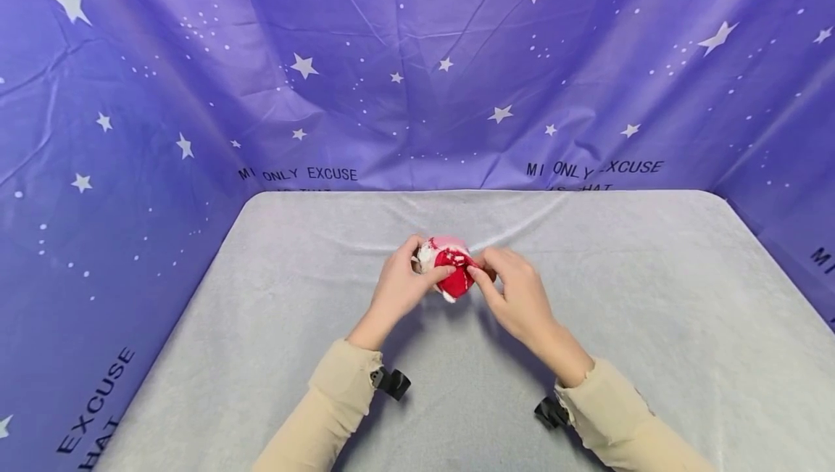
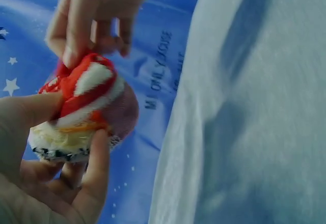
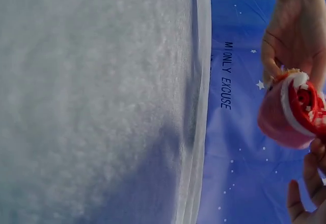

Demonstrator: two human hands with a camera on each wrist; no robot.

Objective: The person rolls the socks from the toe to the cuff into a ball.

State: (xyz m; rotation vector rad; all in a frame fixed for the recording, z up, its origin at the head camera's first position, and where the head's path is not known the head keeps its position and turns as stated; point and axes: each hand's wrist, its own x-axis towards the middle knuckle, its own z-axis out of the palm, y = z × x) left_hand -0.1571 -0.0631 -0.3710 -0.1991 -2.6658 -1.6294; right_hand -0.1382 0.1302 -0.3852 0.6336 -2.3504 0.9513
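Observation:
A rolled-up knit sock bundle, red with pink and white parts, is held between both hands above the grey-covered table. My left hand grips its left side, thumb lying across the red fabric. From the right, my right hand pinches the red edge between thumb and fingertips. In the left wrist view the bundle shows red and white stripes on top, with yellow and black-and-white knit below. The coiled red end of the bundle shows in the right wrist view.
A light grey cloth covers the table. Purple-blue curtains with white stars and lettering hang behind it and along both sides. Black wrist devices stick out from the beige sleeves.

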